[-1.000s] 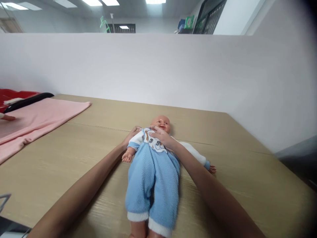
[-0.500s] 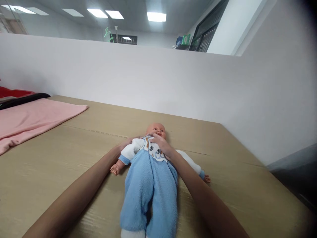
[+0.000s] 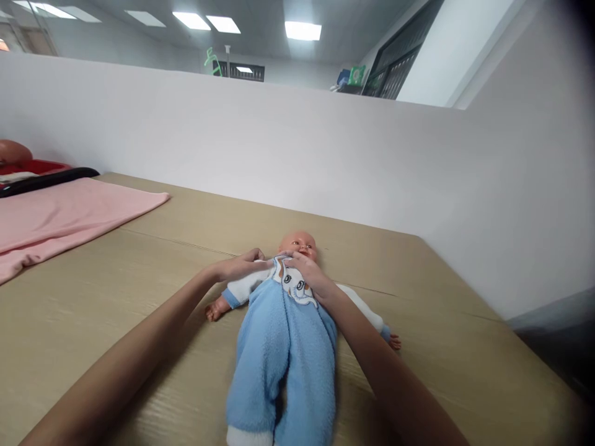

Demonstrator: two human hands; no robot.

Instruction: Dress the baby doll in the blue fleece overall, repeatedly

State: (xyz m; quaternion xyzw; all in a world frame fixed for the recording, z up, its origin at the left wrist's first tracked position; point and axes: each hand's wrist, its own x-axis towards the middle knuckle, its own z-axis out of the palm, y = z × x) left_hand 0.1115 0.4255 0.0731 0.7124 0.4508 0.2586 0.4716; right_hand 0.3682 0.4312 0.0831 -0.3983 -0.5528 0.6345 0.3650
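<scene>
A baby doll (image 3: 297, 240) lies on its back on the table, its head away from me. It wears a light-blue and white fleece romper (image 3: 283, 347) with an animal face on the chest. My left hand (image 3: 242, 265) rests over the white sleeve by the doll's shoulder, fingers stretched toward the collar. From the other side, my right hand (image 3: 309, 272) reaches across the upper chest. Its thumb and fingers close on the romper at the neckline, just below the doll's chin; the fingertips are partly hidden.
A pink cloth (image 3: 79, 214) is spread on the tan tabletop (image 3: 186, 217) at the left. Behind it are a black-edged item (image 3: 60, 179), a red container (image 3: 49, 166) and a rounded skin-toned object (image 3: 15, 152). A low white wall (image 3: 255, 142) borders the far side.
My left hand has come up from beside the doll's shoulder onto the sleeve. My right hand stays at the neckline. The view has shifted slightly, showing more at the left.
</scene>
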